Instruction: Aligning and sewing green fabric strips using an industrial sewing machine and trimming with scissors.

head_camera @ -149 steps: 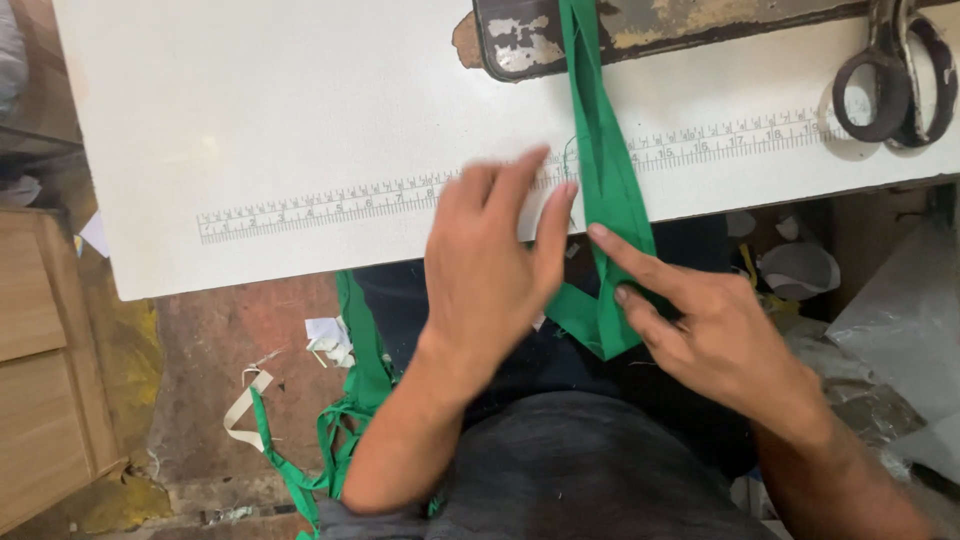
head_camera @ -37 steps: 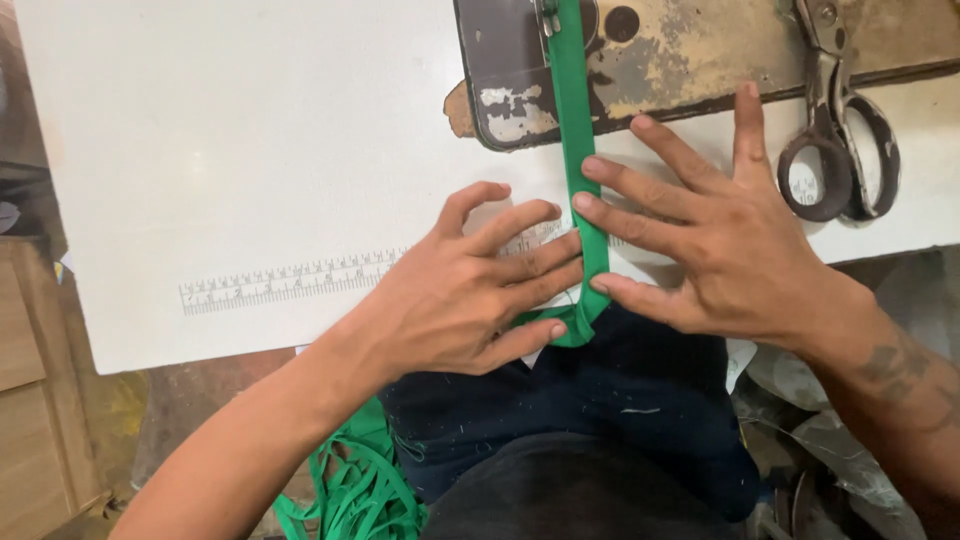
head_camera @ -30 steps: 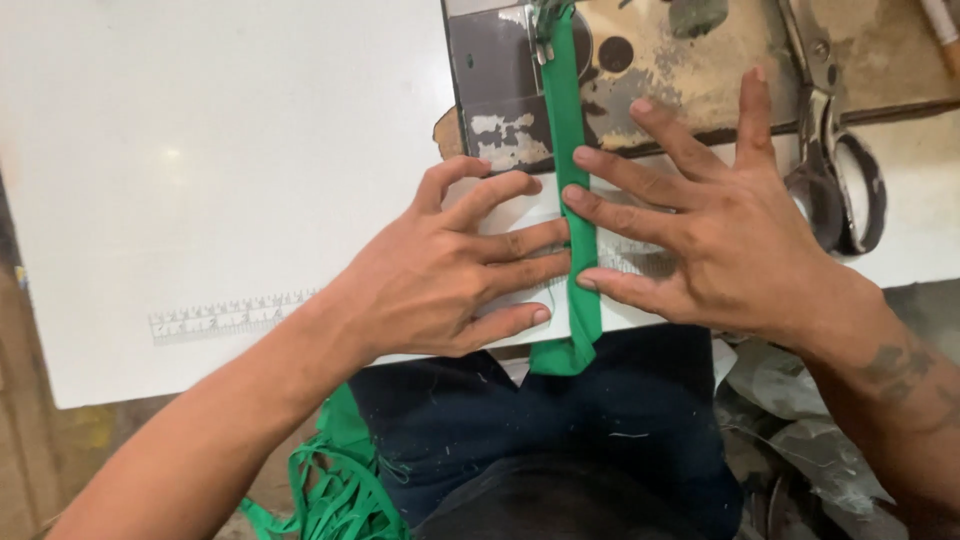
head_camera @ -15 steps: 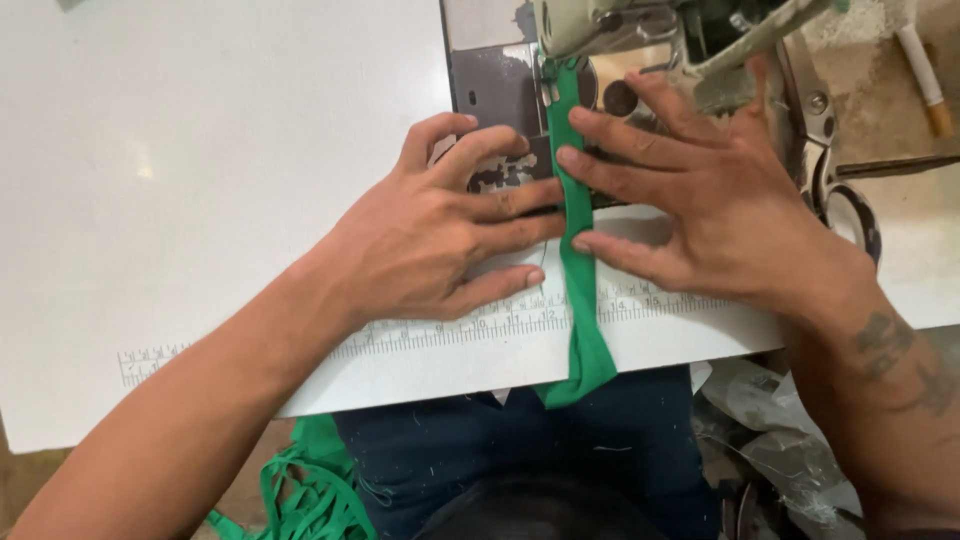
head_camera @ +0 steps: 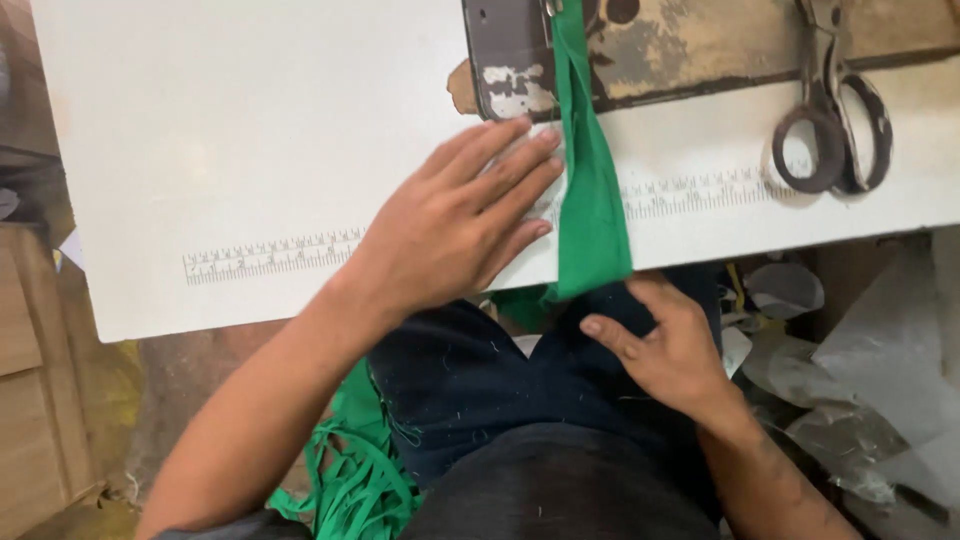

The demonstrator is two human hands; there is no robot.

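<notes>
My left hand (head_camera: 455,225) lies flat and open on the table (head_camera: 250,130), fingers beside the strip (head_camera: 592,210), as it did a moment ago. The strip runs from the plate (head_camera: 505,50) over the table edge. My right hand (head_camera: 665,345) has dropped off the table and now pinches the strip's hanging end, so the feeding has paused. Scissors (head_camera: 830,110) lie right.

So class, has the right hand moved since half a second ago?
Yes. The right hand has come off the white table and now sits below its front edge, at the green strip's lower end.

Table: white top (head_camera: 250,130), worn patch at back
Left: wooden furniture (head_camera: 25,400)
Floor: brown, littered with scraps
</notes>
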